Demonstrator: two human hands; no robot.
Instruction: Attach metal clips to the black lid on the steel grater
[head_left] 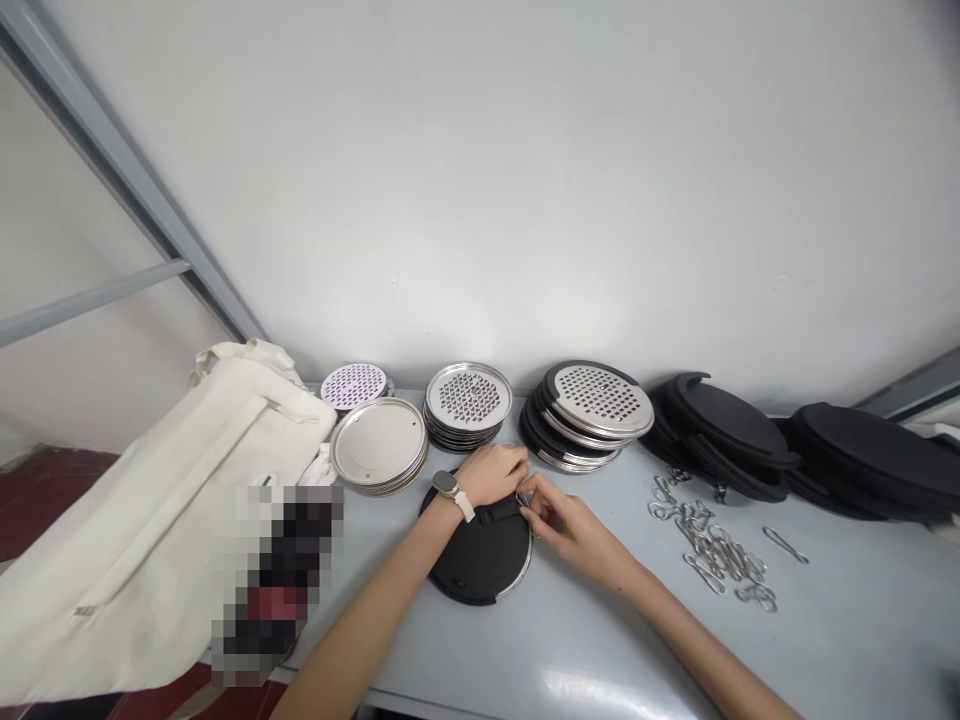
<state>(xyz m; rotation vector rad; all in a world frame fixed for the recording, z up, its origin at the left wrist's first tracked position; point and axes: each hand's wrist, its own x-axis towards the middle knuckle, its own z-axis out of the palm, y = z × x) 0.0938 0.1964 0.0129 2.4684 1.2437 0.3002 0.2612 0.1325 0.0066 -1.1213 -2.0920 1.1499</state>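
A black round cover (480,565) with a silver metal edge showing at its lower right lies flat on the table in front of me. My left hand (491,474), with a watch on the wrist, rests over its far part, fingers bent over the rim. My right hand (562,520) is closed in a pinch at the cover's upper right edge. Between its thumb and forefinger is a thin metal wire clip (523,499), partly hidden by the fingers. A black strap or tab (499,512) lies across the cover just below both hands.
Behind stand stacks of plain metal discs (379,443), perforated metal discs (469,398) and black-edged perforated discs (600,400). Black covers (731,425) are piled at right, near loose wire clips (712,545). A cream bag (187,480) sits left, below a metal frame (135,150).
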